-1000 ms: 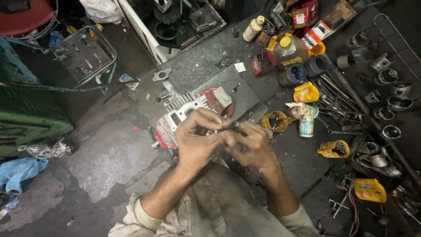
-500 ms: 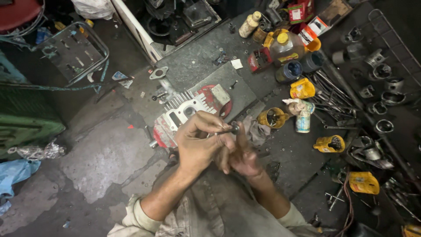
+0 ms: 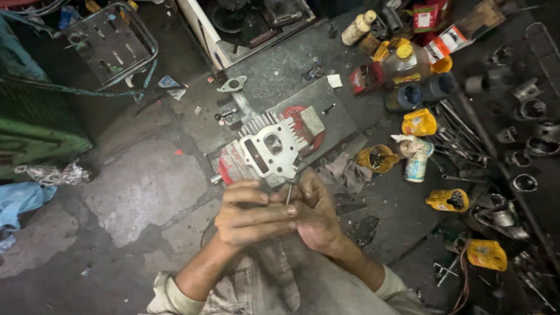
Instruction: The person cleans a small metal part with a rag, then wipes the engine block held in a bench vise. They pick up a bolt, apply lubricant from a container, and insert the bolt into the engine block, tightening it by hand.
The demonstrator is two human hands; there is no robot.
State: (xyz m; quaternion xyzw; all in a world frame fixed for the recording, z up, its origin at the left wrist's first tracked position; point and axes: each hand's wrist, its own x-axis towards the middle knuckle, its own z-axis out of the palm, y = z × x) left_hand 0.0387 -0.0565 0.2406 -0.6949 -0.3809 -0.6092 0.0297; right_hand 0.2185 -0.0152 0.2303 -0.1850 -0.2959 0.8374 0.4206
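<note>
Where both hands meet above the grimy floor, left hand (image 3: 252, 213) and right hand (image 3: 315, 213) closed together, fingers pinching a thin metal pin (image 3: 288, 192) upright between them. Just beyond, touching neither, a finned cylinder head (image 3: 269, 146). Farther right: small yellow containers (image 3: 419, 122), white cylindrical can (image 3: 416, 165), red-and-white boxes (image 3: 452, 39).

Two bare, grimy hands met low in the view. The left hand (image 3: 251, 213) reached in from seven o'clock, fingers curled, pressed against the right hand (image 3: 315, 213), whose forearm entered from five o'clock.
</note>
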